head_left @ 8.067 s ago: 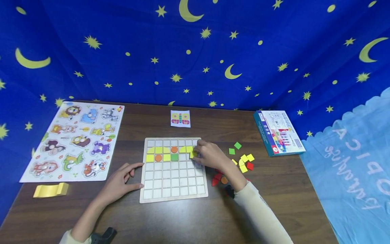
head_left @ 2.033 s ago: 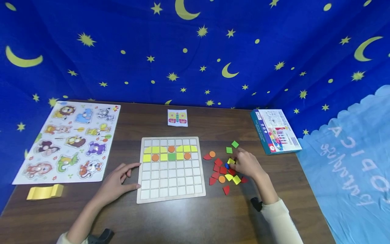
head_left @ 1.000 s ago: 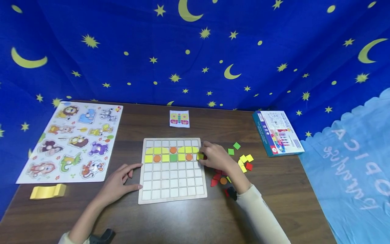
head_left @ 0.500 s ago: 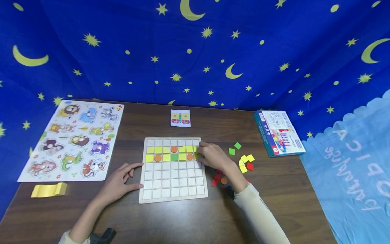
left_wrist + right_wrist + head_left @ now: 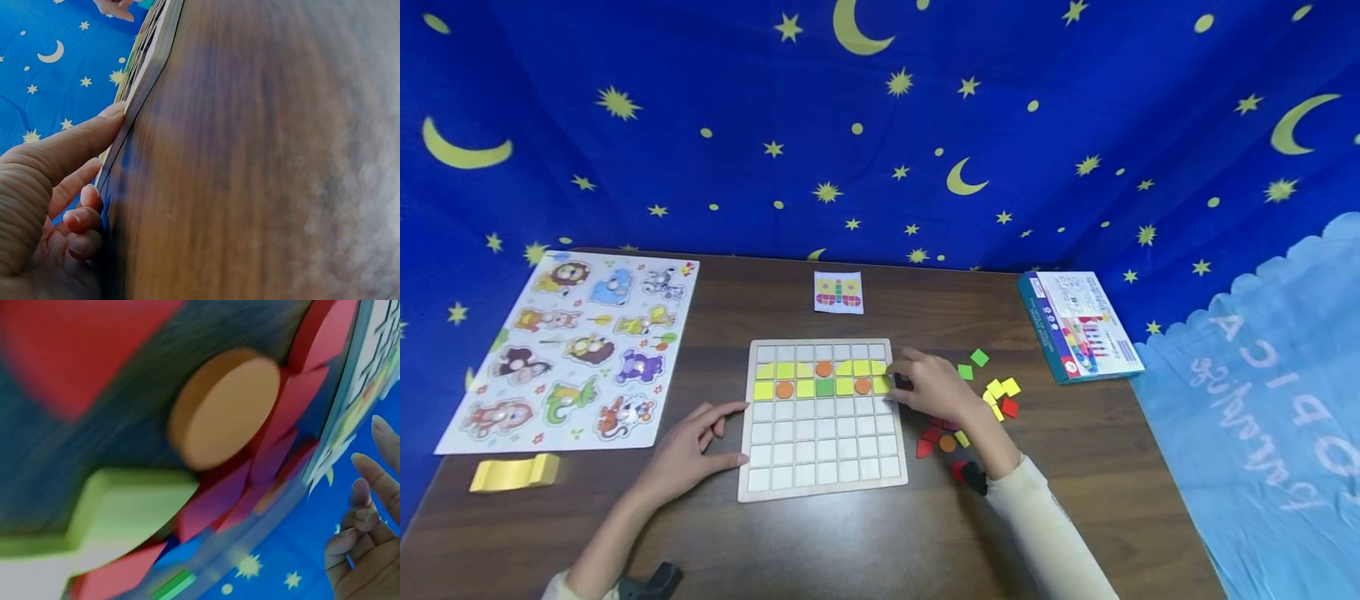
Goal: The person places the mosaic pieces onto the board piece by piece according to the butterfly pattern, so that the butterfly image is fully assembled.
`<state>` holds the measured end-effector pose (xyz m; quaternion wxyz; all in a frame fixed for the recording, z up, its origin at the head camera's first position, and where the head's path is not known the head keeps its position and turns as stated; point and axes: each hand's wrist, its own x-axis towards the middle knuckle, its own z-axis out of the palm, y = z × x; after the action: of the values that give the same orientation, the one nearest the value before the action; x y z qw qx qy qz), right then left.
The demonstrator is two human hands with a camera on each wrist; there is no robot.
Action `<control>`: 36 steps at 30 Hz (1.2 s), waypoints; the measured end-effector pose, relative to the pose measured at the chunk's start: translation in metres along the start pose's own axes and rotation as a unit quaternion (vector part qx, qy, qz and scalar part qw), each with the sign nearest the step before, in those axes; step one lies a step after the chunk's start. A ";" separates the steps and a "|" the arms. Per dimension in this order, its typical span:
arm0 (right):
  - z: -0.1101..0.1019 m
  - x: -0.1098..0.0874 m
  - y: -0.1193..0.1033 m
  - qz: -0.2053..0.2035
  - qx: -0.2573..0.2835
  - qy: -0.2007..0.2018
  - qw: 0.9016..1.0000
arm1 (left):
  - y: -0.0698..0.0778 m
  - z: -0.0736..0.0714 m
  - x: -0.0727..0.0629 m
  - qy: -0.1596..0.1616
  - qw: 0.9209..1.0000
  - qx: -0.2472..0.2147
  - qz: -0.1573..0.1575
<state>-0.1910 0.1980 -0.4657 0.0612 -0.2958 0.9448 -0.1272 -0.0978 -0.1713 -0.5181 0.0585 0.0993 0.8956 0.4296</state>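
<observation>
A wooden grid board (image 5: pixel 803 477) lies on the table, its second and third rows filled with yellow, orange and green tiles. My left hand (image 5: pixel 692 446) touches the board's left edge with thumb and index fingertips; the left wrist view shows the thumb (image 5: pixel 75 140) against that edge, other fingers curled loosely. At the right end of the third row lies a yellow tile (image 5: pixel 882 384). Beside it, over the board's right edge, is my right hand (image 5: pixel 934 387). Its fingers (image 5: pixel 378 475) are loosely bent, with nothing seen between them in the right wrist view.
Loose red tiles (image 5: pixel 925 448), yellow tiles (image 5: pixel 1011 386), green squares (image 5: pixel 979 357) and an orange disc (image 5: pixel 947 443) lie right of the board. A butterfly pattern card (image 5: pixel 838 292), a box (image 5: pixel 1086 321), an animal puzzle (image 5: pixel 598 296) and a yellow block (image 5: pixel 514 473) surround it.
My right hand has come from the loose tiles to the board and let go of a yellow tile at the third row's right end. Earlier an orange disc was added there. My left hand stays.
</observation>
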 end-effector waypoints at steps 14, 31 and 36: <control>-0.024 -0.059 0.055 0.099 0.004 0.048 0.994 | -0.002 -0.003 -0.003 0.015 1.000 0.008 0.010; -0.017 -0.109 0.058 0.110 0.021 0.040 0.993 | 0.000 -0.002 0.000 0.007 1.000 0.009 0.011; -0.010 -0.118 0.048 0.111 0.027 0.019 0.993 | 0.001 0.000 0.002 0.004 1.000 0.005 0.014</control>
<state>-0.1221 0.3061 -0.4647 0.0647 -0.1847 0.9690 -0.1510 -0.0997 -0.1702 -0.5174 0.0488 0.1106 0.8965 0.4263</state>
